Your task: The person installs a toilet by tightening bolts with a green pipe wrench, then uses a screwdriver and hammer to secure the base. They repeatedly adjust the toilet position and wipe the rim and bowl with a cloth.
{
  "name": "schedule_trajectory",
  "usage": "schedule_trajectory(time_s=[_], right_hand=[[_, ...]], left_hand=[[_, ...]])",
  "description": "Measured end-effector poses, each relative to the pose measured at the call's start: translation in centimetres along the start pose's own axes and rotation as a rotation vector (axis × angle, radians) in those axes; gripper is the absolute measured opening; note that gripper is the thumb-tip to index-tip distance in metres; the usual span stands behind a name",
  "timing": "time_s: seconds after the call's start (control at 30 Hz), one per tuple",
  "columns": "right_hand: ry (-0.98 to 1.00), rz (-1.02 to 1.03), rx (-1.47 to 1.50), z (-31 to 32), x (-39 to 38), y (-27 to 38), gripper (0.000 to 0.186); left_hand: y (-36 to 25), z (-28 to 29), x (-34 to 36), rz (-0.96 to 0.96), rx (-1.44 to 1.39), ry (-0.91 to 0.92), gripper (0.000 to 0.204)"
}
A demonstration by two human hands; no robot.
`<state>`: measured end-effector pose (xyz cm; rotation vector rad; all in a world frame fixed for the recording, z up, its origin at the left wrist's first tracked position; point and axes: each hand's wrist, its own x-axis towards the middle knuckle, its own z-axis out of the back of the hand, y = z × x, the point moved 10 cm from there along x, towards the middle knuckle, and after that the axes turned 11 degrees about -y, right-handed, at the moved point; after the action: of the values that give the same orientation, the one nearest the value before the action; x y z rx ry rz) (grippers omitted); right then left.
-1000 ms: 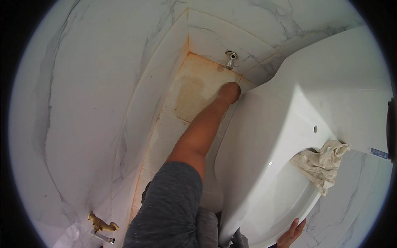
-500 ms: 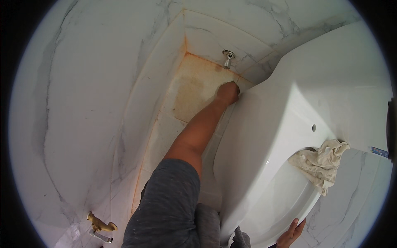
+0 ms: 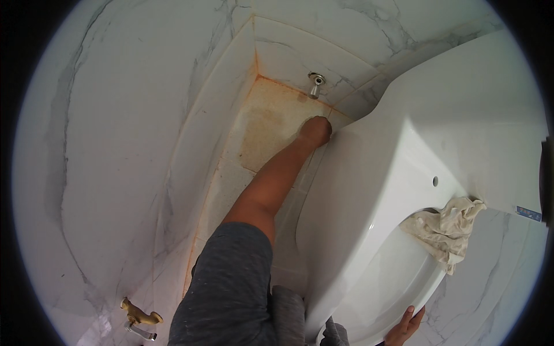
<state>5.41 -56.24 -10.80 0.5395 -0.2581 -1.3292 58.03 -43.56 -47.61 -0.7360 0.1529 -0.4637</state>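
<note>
I see a blue label [image 3: 528, 214] at the edge of the basin [image 3: 355, 190]; left hand [image 3: 315, 131] stretches beside the basin, right hand [image 3: 404, 328] touches its rim; grips I cannot tell.

From my end I was looking into a bathroom or washroom; a white ceramic washbasin [image 3: 340, 196] with a wide bowl [image 3: 392, 277] took up the right; grey-veined, marble-look tiles [image 3: 124, 132] lined the walls [image 3: 358, 29]; a chrome fitting [image 3: 315, 86] jutted from one wall, a brass-coloured tap [image 3: 138, 315] from another; rust-coloured stains [image 3: 258, 76] edged the pale floor [image 3: 262, 130]; whether it belonged to a home, I couldn't tell.
</note>
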Motion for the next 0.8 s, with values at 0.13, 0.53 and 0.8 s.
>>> schedule_trajectory(time_s=[0.13,0.53,0.8], right_hand=[[0.007,0.018,0.008,0.0,0.0,0.2,0.062],[0.007,0.104,0.201,0.0,1.0,-2.1,0.058],[0.004,0.097,0.218,0.1,1.2,-2.4,0.055]], left_hand=[[0.7,-0.6,0.2,-0.032,-0.018,-0.024,0.017],[0.8,-0.5,-0.2,0.176,-0.059,0.002,0.020],[0.3,0.8,-0.9,0.214,0.058,0.091,0.024]])
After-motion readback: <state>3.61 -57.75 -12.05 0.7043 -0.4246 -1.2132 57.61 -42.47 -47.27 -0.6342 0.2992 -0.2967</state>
